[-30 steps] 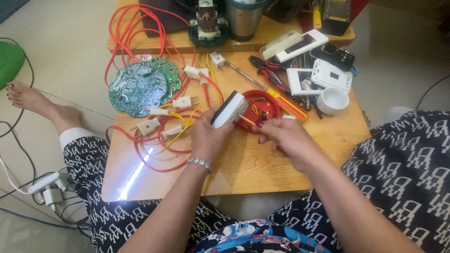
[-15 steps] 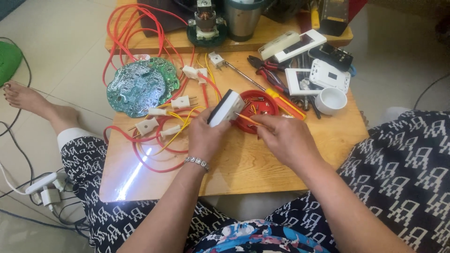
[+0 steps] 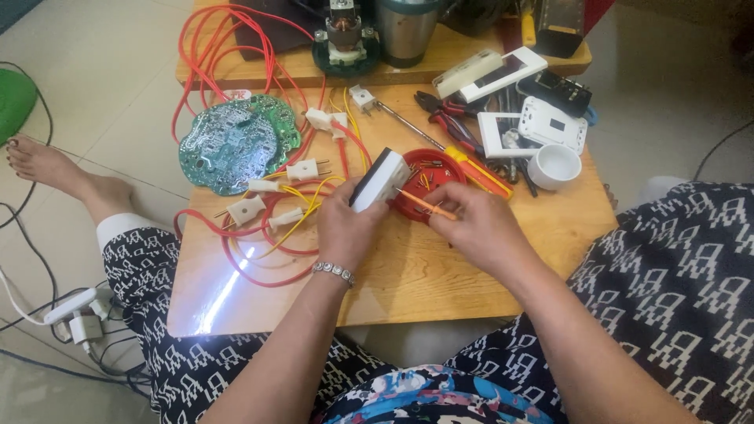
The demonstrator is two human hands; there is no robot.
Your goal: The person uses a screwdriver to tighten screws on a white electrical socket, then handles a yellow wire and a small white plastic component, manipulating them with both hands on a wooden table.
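My left hand (image 3: 343,228) grips a small white box-shaped socket block (image 3: 378,179) with a dark face, tilted up over the low wooden table (image 3: 408,275). My right hand (image 3: 471,224) pinches a thin orange screwdriver (image 3: 424,204), its tip pointing left and touching the block's side. Just behind the two hands sits a red round dish (image 3: 440,177) with several small screws and metal bits inside.
A green round circuit board (image 3: 236,141) lies at the table's left with red and yellow wires and white plugs (image 3: 302,169). Pliers (image 3: 448,118), a yellow-handled screwdriver (image 3: 483,173), white switch plates (image 3: 550,126) and a white cup (image 3: 554,165) crowd the right. A motor and steel jug stand behind.
The right hand now holds the thin orange screwdriver against the white block; earlier its fingers hovered by the red dish. The left hand kept hold of the block, barely shifting.
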